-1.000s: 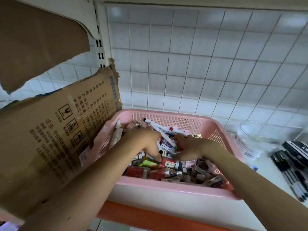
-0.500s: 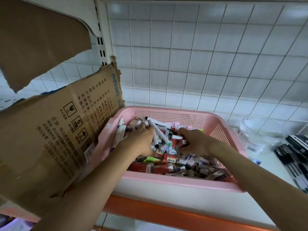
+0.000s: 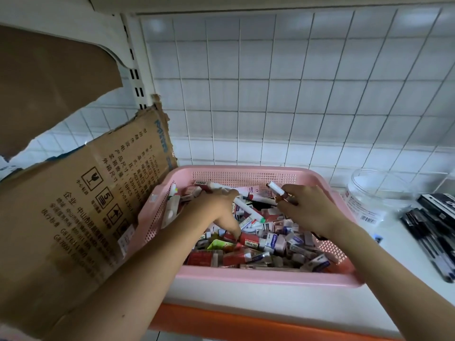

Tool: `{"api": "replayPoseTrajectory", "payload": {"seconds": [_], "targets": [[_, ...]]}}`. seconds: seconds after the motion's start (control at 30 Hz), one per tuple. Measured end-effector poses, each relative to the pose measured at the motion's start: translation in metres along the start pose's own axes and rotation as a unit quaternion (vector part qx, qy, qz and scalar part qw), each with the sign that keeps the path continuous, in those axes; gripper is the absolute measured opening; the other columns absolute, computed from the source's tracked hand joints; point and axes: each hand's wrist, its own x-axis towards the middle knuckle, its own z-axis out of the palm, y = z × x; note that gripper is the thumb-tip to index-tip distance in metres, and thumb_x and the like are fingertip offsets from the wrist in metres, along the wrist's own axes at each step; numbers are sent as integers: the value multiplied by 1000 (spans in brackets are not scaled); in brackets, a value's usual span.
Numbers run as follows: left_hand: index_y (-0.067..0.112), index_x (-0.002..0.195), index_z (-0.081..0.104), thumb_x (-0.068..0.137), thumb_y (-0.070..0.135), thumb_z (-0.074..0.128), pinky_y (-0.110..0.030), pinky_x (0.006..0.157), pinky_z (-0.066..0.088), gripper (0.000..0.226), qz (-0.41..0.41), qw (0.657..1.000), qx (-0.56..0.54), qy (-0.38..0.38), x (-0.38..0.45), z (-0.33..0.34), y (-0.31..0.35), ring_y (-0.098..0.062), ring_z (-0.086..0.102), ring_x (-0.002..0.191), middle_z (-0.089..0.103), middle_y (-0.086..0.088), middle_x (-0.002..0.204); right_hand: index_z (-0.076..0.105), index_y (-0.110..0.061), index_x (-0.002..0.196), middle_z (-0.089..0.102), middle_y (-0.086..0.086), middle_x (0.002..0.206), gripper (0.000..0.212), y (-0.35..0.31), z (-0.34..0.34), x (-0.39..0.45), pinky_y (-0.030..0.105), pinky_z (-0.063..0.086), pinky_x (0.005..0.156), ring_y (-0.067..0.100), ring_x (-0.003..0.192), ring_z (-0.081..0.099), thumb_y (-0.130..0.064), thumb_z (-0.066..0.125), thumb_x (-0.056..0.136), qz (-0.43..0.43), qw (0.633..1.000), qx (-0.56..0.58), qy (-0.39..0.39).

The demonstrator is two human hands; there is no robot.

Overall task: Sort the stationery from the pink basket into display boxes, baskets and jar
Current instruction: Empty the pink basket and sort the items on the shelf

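Fingers (image 3: 286,196) of the right hand (image 3: 307,210) are curled round a white marker (image 3: 277,188), pinching it near its lower end so that its capped tip sticks up and to the left, clear of the heap; half a second ago that hand was still down among the stationery with no marker lifted free. Left hand (image 3: 216,210) lies palm down on the pile, its fingers bent into the jumble at the far side and its thumb pointing down toward a red packet (image 3: 248,239); whether it actually grips anything cannot be told, since the fingertips are buried. It has shifted little since the earlier frame. Between the two hands another white marker with a green tip (image 3: 248,210) lies slantwise on the heap. All of this sits inside the pink basket (image 3: 258,274), which rests on the white tabletop (image 3: 398,244) and is filled with small boxed erasers, tubes and pens. Leaning against the basket's left wall is a torn cardboard carton (image 3: 73,205) printed with text. To the right of the basket stands a clear plastic jar (image 3: 374,193) with a barcode label, and beyond it lie black pens (image 3: 428,232) at the frame's edge.
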Motion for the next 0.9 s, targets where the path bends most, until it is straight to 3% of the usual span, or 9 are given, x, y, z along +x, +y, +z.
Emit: {"api": "replayPoseTrajectory", "payload": {"seconds": [0.1,0.37,0.47,0.53,0.57,0.67,0.73,0.8,0.9], "targets": [[32,146,2,71,44,72,-42,88,51,104,-6,1000,-24,0,-1,5,4,-33,49,117,20,-7,153,48,-21,77,50,-8,61,17,1,1,-4,15,35,46,7,56,47,-26,54,93,5,1000,23,-11],[28,138,13,71,39,71,-46,94,43,90,7,999,-28,-20,-3,10,5,-32,37,123,30,-11,141,42,-18,99,48,-1,80,20,0,11,-7,16,29,49,16,70,48,-32,56,93,29,998,-5,-59],[30,145,5,78,29,69,-43,97,42,92,21,999,-39,-22,-4,12,5,-33,36,128,24,-12,150,42,-21,104,49,0,87,18,3,14,-7,23,35,63,24,85,55,-33,48,92,38,991,-35,-127],[32,148,-5,82,21,64,-32,81,47,96,37,999,-22,-33,-5,12,6,-28,48,115,16,-7,156,38,-24,132,57,6,106,42,2,13,-7,24,34,70,26,98,56,-34,45,92,29,979,-74,-189],[32,149,-6,83,19,62,-30,75,46,95,44,998,-12,-35,-4,12,7,-26,51,109,16,-6,156,36,-16,135,56,8,114,47,2,11,-7,23,34,66,20,92,55,-34,46,93,38,972,-85,-216],[31,149,-1,83,22,64,-34,86,48,94,63,997,-3,-34,-1,10,6,-25,50,115,23,-7,153,39,-15,124,52,-3,100,43,1,3,-4,21,37,60,7,77,46,-41,51,92,51,957,-85,-274],[33,148,5,80,26,68,-37,91,47,92,74,996,-28,-45,0,9,3,-24,47,119,27,-6,151,33,-18,136,53,-1,118,58,4,-2,-3,28,44,82,16,101,51,-48,52,90,52,950,-85,-296],[35,147,9,81,25,68,-35,80,50,89,83,993,-61,-54,-1,9,2,-21,55,107,32,-6,148,25,-21,144,43,2,141,69,5,-5,-5,32,39,97,22,123,44,-51,54,89,48,947,-84,-307],[35,147,15,85,14,59,-26,49,41,78,96,991,-89,-31,2,12,2,-13,54,65,43,-8,135,18,-25,149,30,-2,152,75,5,-10,-8,31,31,106,20,135,34,-54,53,89,34,947,-66,-313]]}}
